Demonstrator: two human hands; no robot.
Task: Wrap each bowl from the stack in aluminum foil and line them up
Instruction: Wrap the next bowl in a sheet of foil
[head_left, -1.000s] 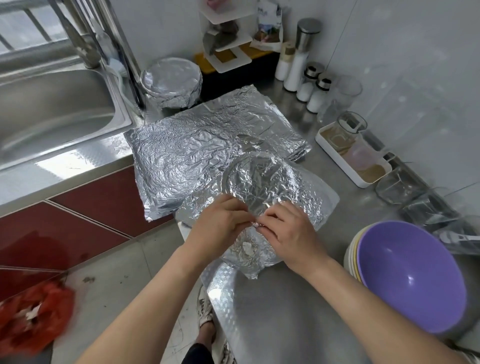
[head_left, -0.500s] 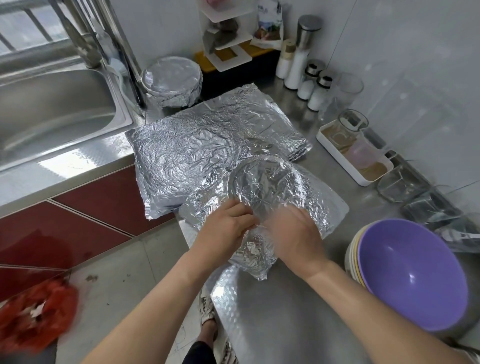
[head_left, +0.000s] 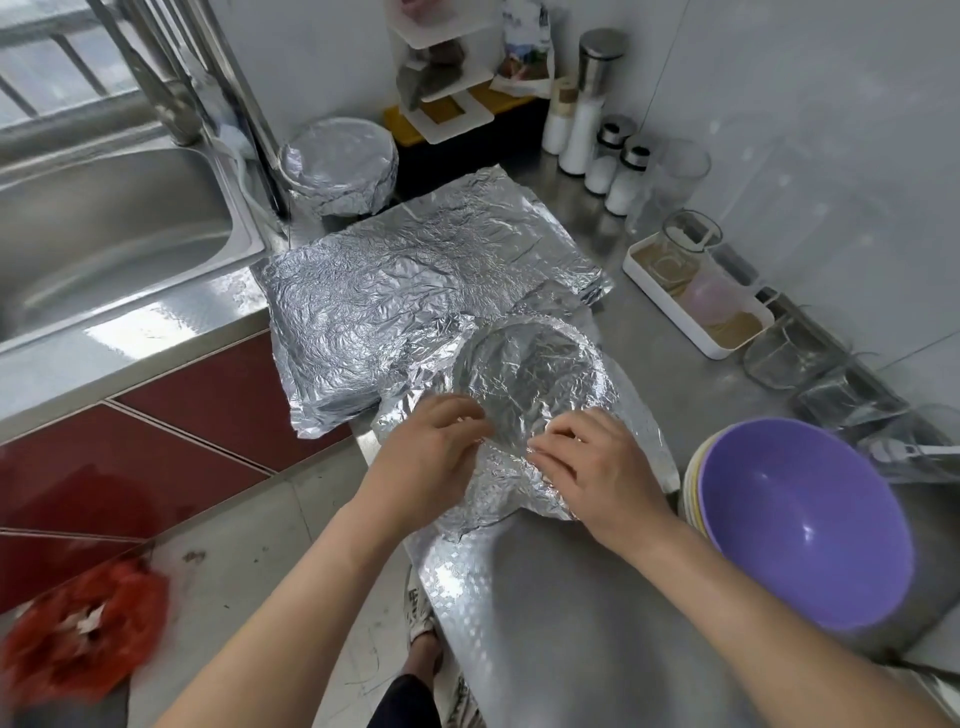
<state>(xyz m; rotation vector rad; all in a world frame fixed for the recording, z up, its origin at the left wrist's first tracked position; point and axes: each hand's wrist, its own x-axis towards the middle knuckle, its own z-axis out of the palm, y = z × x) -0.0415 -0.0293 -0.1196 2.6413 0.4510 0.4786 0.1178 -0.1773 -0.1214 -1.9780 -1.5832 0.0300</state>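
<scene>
Seen from the head camera, the bowl in hand (head_left: 524, 364) sits on the worktop (head_left: 597, 613) beside the pile of foil sheets (head_left: 415, 280), draped in its own foil sheet (head_left: 644, 415). The left hand (head_left: 431, 452) and right hand (head_left: 597, 467) each pinch that foil in a narrow grip at the near rim. With one wrapped bowl (head_left: 337, 166) at the back and the stack of bowls (head_left: 800, 519) waiting on the right, I judge this mid-crimp; next the loose edges want tucking all round.
</scene>
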